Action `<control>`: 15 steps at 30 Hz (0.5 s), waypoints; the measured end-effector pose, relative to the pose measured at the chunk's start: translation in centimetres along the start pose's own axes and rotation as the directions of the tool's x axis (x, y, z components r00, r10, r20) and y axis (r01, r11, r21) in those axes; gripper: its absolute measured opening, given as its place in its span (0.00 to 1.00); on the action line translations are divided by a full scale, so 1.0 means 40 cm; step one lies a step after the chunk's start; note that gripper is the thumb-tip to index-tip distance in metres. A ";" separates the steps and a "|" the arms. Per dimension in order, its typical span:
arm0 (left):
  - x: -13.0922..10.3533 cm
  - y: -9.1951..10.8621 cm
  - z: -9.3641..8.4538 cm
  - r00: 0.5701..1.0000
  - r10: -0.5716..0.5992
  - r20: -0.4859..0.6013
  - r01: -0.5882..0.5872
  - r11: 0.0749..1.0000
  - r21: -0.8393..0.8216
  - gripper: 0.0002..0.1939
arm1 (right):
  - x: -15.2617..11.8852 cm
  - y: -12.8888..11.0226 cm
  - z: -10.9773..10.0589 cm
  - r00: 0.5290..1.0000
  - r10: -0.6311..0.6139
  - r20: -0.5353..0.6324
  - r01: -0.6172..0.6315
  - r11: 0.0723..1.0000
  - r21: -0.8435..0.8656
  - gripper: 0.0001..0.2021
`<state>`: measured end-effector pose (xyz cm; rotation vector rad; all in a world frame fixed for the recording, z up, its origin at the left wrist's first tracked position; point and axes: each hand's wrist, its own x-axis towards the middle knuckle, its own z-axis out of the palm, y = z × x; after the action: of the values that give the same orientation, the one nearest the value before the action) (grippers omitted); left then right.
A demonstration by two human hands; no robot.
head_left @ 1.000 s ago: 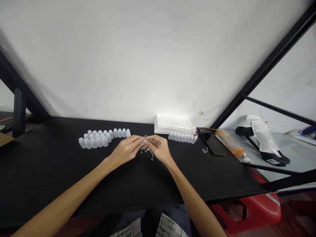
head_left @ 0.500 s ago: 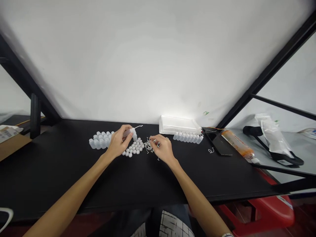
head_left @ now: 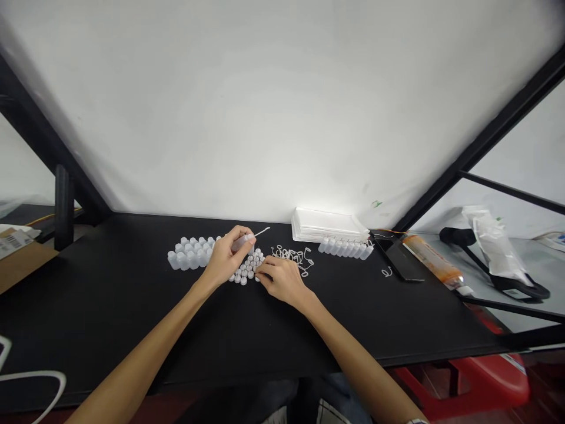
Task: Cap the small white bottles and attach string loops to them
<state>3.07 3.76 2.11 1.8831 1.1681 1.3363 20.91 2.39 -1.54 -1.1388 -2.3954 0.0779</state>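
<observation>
A small translucent bottle (head_left: 242, 241) is gripped between thumb and fingers of the left hand (head_left: 222, 259), near the middle of the frame, with a thin white tube (head_left: 263, 230) pointing up and to the right from its mouth; whether a second bottle is held there cannot be told. The right hand (head_left: 285, 281) has been shifted from the curled white tubes (head_left: 304, 259) to the right edge of the white caps (head_left: 251, 268); its fingertips are bent down at the caps, so a cap is now within reach, though whether one is pinched cannot be told.

Since the earlier frame, more of the curled tubes has been uncovered; the tubed bottle is still held by the left hand. Farther out, grouped bottles (head_left: 188, 257) are seen at centre left; a bottle row (head_left: 346, 248) is set before a white stack (head_left: 329, 224) at centre right, with a dark phone (head_left: 399, 259) beyond, all on the black table (head_left: 247, 341).
</observation>
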 end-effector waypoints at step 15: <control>-0.016 0.027 0.047 0.998 0.031 -0.062 -0.022 0.991 0.131 0.17 | -0.028 0.008 -0.030 0.998 0.008 0.069 -0.015 0.994 0.105 0.06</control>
<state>5.09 2.76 2.04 1.9658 1.2948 1.3739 22.29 1.58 -1.02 -1.1177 -2.4133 0.2488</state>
